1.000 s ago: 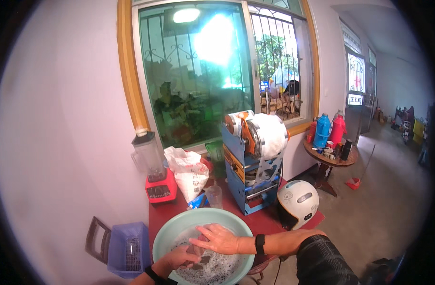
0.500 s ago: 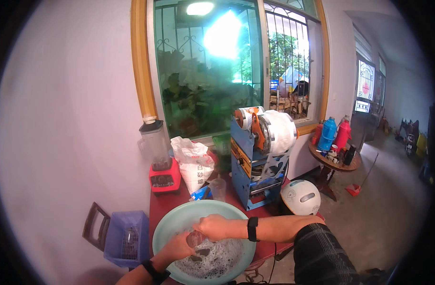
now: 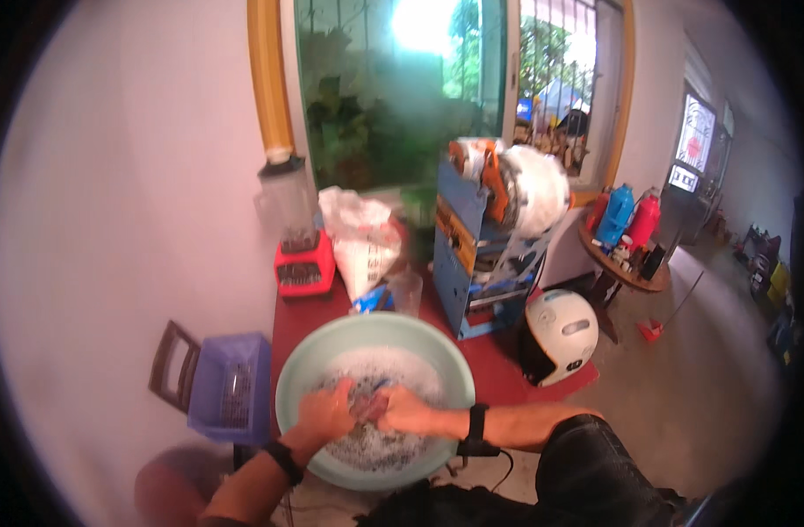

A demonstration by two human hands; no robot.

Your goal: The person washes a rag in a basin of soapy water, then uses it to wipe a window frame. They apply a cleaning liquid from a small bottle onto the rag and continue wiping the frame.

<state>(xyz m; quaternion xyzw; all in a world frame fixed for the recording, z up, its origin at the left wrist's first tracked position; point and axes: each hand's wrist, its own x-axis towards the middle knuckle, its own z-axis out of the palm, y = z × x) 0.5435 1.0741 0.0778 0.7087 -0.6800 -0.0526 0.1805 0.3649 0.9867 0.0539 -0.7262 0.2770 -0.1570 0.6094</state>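
Note:
A wide pale-green basin (image 3: 289, 386) of soapy water (image 3: 380, 362) stands on the red table in front of me. Over the suds, my left hand (image 3: 329, 415) and my right hand (image 3: 403, 411) meet near the basin's middle, fingers curled. Between them they grip a small reddish-brown item (image 3: 367, 407), wet and partly covered by the fingers. Its kind cannot be made out. A dark bluish patch shows just behind it, too blurred to name. Each wrist wears a black band.
Behind the basin are a red blender (image 3: 303, 268), a white sack (image 3: 360, 241), a clear plastic cup (image 3: 406, 292) and a blue sealing machine (image 3: 454, 263). A white helmet (image 3: 560, 335) sits at right. A purple crate (image 3: 233, 386) stands left; thermoses (image 3: 614, 215) crowd a round table.
The view has tilted down, so the scene sits higher in the picture. My right hand has come lower, level with the left, and the item stays between both hands.

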